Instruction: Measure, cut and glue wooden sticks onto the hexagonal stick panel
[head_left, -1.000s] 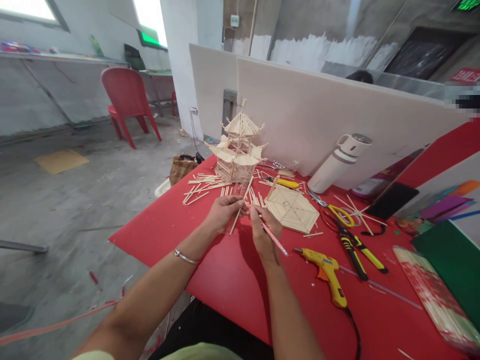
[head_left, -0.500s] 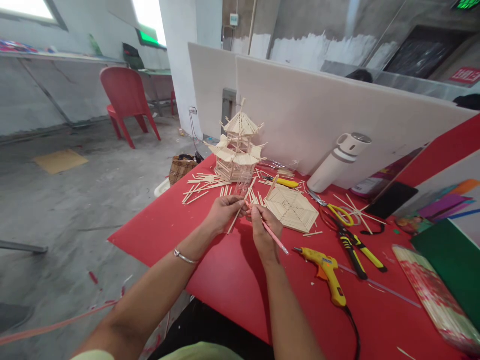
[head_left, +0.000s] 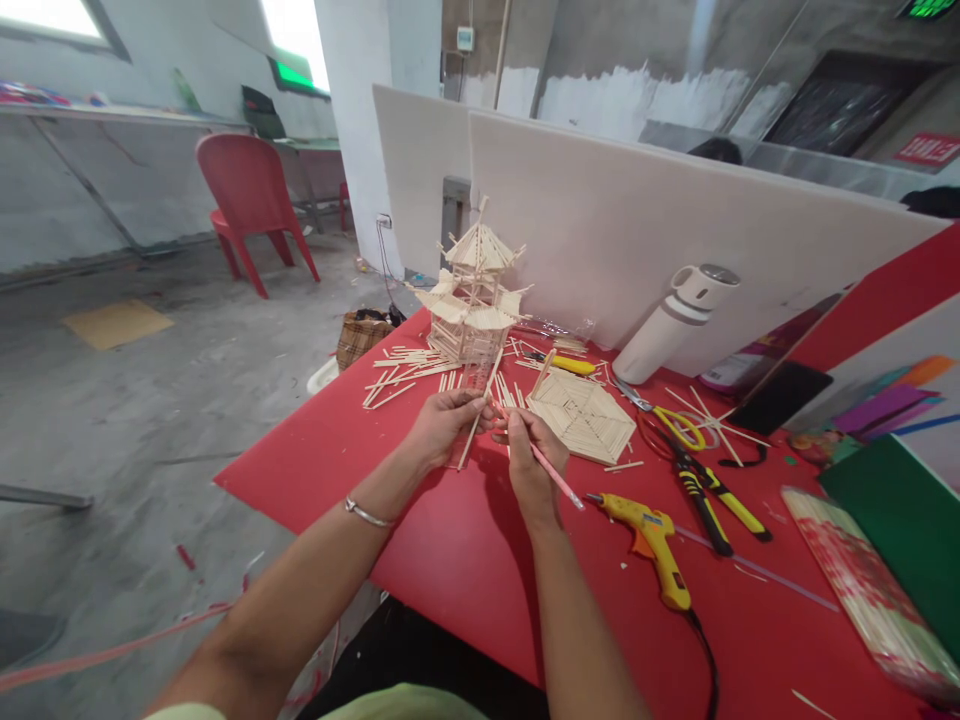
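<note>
My left hand (head_left: 444, 424) is closed round a thin wooden stick (head_left: 478, 414) that slants up towards a stick-built pagoda model (head_left: 475, 296). My right hand (head_left: 531, 462) pinches a pink pencil (head_left: 553, 474) with its tip against that stick. Both hands hover over the red table (head_left: 465, 560). A flat hexagonal panel of sticks (head_left: 583, 414) lies just right of my right hand. A silver bangle sits on my left wrist.
Loose sticks (head_left: 397, 374) lie around the pagoda. A yellow glue gun (head_left: 651, 540), pliers (head_left: 705, 490), scissors (head_left: 667, 416) and a white bottle (head_left: 675, 322) sit to the right. White partition boards (head_left: 637, 220) back the table. A red chair (head_left: 247, 200) stands far left.
The stick in my left hand has tilted slightly more upright; my right hand and the pencil shifted a little. Otherwise the scene holds still.
</note>
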